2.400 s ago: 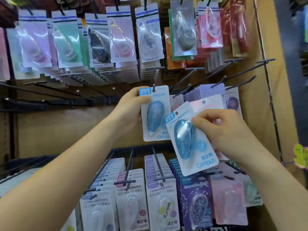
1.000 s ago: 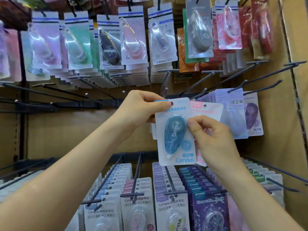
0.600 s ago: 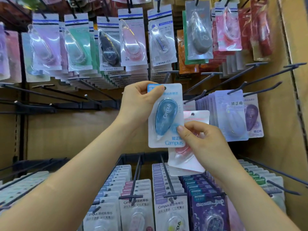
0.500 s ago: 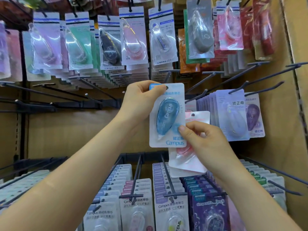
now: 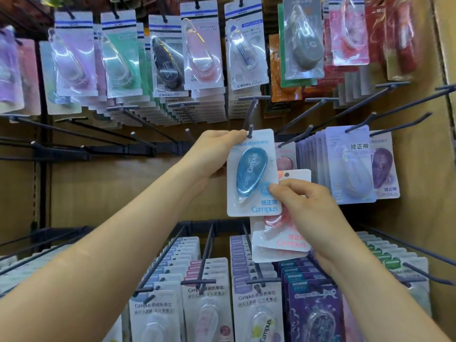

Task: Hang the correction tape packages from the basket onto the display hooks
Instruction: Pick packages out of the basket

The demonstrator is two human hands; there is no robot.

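A blue Campus correction tape package (image 5: 251, 174) hangs in front of me, its top hole on the tip of a dark display hook (image 5: 250, 130). My left hand (image 5: 217, 154) pinches the package's top left corner beside that hook. My right hand (image 5: 306, 208) grips pink correction tape packages (image 5: 281, 240) lower down, and its thumb touches the blue package's right edge. The basket is out of sight.
Purple packages (image 5: 350, 166) hang on hooks just to the right. Rows of packaged tapes fill the hooks above (image 5: 204, 50) and below (image 5: 256, 314). Several bare hooks (image 5: 74, 130) jut out at left. A cardboard wall (image 5: 444, 40) closes the right side.
My left hand has lifted the blue package up and its hole has gone onto the hook tip. My right hand has dropped slightly with the pink packages.
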